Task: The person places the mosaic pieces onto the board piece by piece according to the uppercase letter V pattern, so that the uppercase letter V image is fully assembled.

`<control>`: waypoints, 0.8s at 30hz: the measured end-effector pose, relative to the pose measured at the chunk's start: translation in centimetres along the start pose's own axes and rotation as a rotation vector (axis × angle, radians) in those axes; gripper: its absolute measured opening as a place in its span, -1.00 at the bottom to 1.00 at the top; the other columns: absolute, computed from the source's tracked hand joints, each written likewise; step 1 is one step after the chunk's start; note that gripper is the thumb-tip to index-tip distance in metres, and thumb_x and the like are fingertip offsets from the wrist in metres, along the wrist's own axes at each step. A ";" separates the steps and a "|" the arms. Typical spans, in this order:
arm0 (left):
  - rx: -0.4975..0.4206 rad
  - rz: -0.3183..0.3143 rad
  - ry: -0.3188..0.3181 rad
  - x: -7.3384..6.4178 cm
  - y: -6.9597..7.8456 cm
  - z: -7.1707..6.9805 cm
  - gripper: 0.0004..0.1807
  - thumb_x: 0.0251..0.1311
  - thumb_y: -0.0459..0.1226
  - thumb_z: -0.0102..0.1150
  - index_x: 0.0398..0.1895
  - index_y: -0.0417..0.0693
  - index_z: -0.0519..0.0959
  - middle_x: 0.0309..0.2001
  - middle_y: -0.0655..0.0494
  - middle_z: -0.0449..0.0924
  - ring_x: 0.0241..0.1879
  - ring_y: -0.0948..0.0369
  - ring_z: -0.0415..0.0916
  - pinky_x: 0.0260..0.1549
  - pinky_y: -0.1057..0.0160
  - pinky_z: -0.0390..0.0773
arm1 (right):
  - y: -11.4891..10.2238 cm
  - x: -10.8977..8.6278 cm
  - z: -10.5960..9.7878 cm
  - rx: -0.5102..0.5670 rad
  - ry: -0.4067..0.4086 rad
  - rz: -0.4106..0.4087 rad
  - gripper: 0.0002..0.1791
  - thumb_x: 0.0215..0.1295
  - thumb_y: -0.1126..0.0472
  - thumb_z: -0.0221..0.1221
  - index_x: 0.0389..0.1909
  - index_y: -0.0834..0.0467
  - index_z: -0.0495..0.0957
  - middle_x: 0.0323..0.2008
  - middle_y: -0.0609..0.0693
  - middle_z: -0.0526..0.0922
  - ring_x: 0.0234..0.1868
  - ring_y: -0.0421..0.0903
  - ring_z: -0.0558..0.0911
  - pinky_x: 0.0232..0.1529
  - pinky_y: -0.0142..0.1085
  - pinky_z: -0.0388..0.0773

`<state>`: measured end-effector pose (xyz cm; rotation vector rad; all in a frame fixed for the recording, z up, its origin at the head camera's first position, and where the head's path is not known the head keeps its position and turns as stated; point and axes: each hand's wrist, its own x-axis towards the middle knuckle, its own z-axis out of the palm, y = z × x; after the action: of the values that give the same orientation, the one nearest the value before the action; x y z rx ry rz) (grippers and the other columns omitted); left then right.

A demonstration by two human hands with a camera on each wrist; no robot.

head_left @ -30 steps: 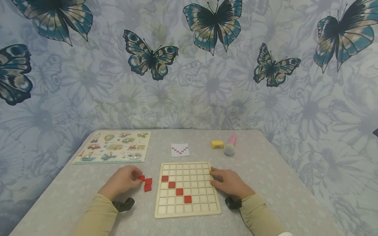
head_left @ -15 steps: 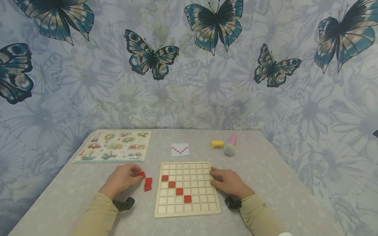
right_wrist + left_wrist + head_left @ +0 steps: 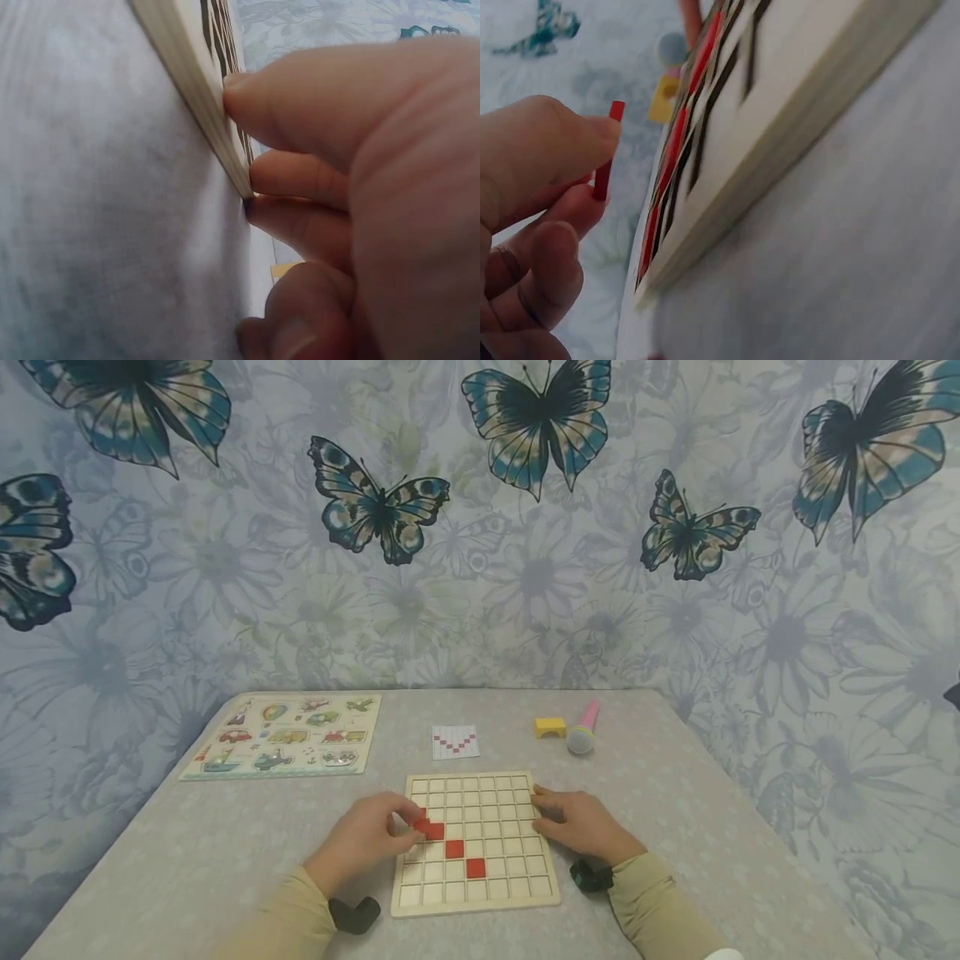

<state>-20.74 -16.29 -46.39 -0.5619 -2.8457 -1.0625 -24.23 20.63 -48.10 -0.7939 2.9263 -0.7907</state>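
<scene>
My left hand (image 3: 367, 837) pinches a red square tile (image 3: 605, 169) between thumb and fingertips, over the left side of a pale wooden grid board (image 3: 498, 893). In the left wrist view the tile stands on edge, apart from the board's rim. Red tiles sit in the grid cells in a slanting line, one red tile (image 3: 454, 849) near the middle and another (image 3: 476, 868) lower right. My left hand partly covers the upper ones. My right hand (image 3: 581, 825) holds the board's right edge, its thumb (image 3: 300, 94) on the rim and fingers against the side.
Behind the board lies a small white card (image 3: 455, 743) with a red V-shaped pattern. A picture puzzle board (image 3: 281, 735) is at the back left. A yellow block (image 3: 550, 727) and a pink toy microphone (image 3: 582, 735) lie at the back right.
My left hand has picked up a red tile from the table and carried it right, over the board. The loose tiles beside the board are now hidden behind that hand. The right hand has stayed put.
</scene>
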 end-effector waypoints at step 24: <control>0.145 0.159 -0.172 2.5 7.8 4.6 -0.85 0.11 -0.16 0.47 -0.51 0.29 0.66 -0.44 0.45 0.57 -0.46 0.40 0.39 -0.53 0.34 0.42 | 0.1 0.3 0.1 0.002 0.012 0.005 -0.48 0.39 -0.02 0.29 0.29 0.10 0.61 0.37 0.00 0.53 0.36 0.07 0.53 0.26 0.02 0.52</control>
<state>-20.00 -7.06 -44.59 -0.8892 -2.9291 -0.8124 -24.52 20.53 -48.22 -0.7837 2.9362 -0.8005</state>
